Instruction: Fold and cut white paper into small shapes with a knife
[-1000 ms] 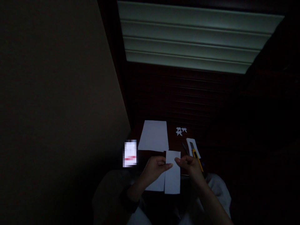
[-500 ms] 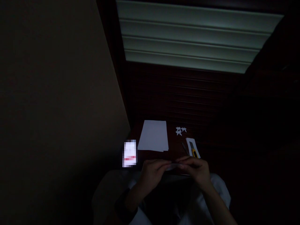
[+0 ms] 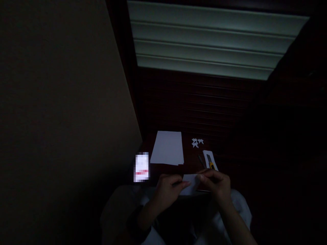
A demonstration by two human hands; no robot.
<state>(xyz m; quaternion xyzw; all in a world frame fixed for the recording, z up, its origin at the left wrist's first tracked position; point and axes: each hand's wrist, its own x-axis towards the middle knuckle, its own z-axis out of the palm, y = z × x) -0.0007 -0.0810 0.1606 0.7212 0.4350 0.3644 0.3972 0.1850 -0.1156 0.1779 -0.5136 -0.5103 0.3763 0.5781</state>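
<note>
A small white piece of paper (image 3: 190,185) is held between my two hands, just above my lap at the table's near edge. My left hand (image 3: 170,189) pinches its left side, thumb on top. At its upper right corner, my right hand (image 3: 217,183) grips the paper between thumb and fingers. Beyond my right hand lies a yellow utility knife (image 3: 211,163) on a few white paper strips (image 3: 216,165). A dark pen-like stick (image 3: 201,160) rests beside them, its near end close to my right fingers.
A stack of white sheets (image 3: 167,148) lies on the dark table (image 3: 187,160). Several small folded white paper pieces (image 3: 196,143) sit at the back right. On the left glows a blurred-out bright rectangle (image 3: 141,167). A wall (image 3: 76,102) rises at the left, a slatted panel (image 3: 204,41) behind.
The paper has turned from nearly edge-on to showing its flat face. My left fingers have shifted down along its left side, and my right hand has moved slightly right.
</note>
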